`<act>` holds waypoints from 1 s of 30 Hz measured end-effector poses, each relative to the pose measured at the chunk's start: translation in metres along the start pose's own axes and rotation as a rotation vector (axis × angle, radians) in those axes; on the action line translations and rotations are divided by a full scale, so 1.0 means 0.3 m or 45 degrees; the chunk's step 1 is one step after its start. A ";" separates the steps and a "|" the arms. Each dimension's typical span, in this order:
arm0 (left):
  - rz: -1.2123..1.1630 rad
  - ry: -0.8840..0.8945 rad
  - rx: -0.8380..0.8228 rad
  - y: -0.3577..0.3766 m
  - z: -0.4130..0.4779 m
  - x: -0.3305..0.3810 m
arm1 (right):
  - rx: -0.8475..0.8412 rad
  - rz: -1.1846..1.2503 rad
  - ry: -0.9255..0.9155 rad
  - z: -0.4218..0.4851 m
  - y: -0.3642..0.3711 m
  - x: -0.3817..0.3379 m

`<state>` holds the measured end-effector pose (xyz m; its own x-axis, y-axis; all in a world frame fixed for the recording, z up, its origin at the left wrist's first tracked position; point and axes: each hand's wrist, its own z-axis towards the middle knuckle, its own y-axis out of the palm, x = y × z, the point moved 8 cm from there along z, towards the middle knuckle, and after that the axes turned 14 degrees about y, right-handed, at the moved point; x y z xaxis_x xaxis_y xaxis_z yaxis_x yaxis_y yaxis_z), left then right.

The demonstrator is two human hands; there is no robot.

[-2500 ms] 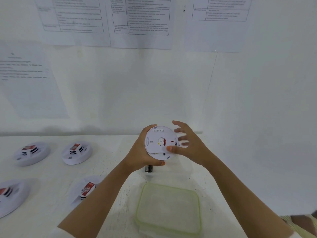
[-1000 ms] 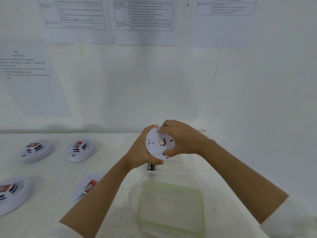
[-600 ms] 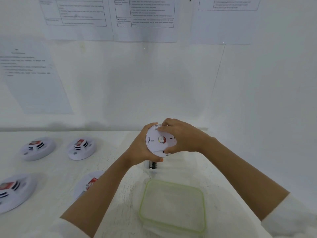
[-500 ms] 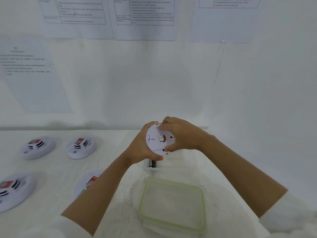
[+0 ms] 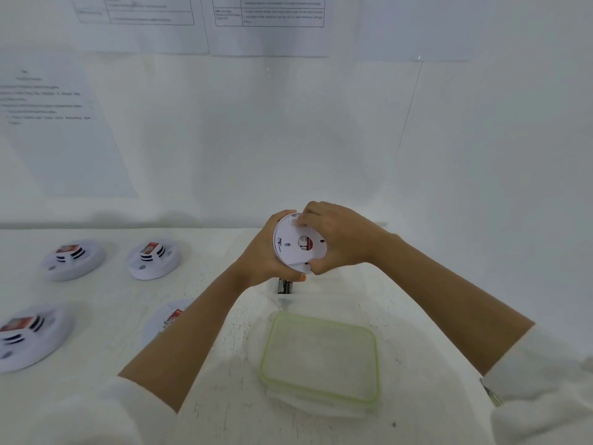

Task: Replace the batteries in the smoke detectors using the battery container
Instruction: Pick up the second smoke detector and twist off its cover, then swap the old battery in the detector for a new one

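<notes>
Over table (image 5: 106, 293) by papered wall (image 5: 256, 139), left hand (image 5: 261, 256) and right hand (image 5: 341, 240) tight around smoke detector (image 5: 292, 242).

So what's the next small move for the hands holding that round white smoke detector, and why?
The left hand cups the round white smoke detector by its rim, back side toward the camera, and the right hand curls over that back. Dark cylindrical batteries lie on the white table beneath. So probably a short right-hand twist of that back; opening or closing, I cannot tell.

Bright, washed-out, even lighting; soft shadows; blurred, wide-angle-warped edges.
</notes>
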<state>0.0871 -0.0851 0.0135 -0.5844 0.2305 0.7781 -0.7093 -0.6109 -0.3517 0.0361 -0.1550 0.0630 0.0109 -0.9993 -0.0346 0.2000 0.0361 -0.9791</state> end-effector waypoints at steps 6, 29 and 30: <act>0.100 -0.002 -0.005 0.005 -0.014 0.041 | 0.025 0.003 0.027 -0.036 -0.013 -0.001; 0.077 -0.109 0.290 -0.083 -0.279 0.146 | -0.482 0.168 0.311 -0.411 0.305 -0.058; 0.067 -0.115 0.281 -0.073 -0.291 0.153 | -0.497 0.155 0.319 -0.415 0.310 -0.054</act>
<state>0.0414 0.0048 0.0115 -0.5735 0.1315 0.8086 -0.5696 -0.7734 -0.2782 -0.0675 -0.1360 -0.0526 -0.2345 -0.9598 -0.1540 -0.1717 0.1968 -0.9653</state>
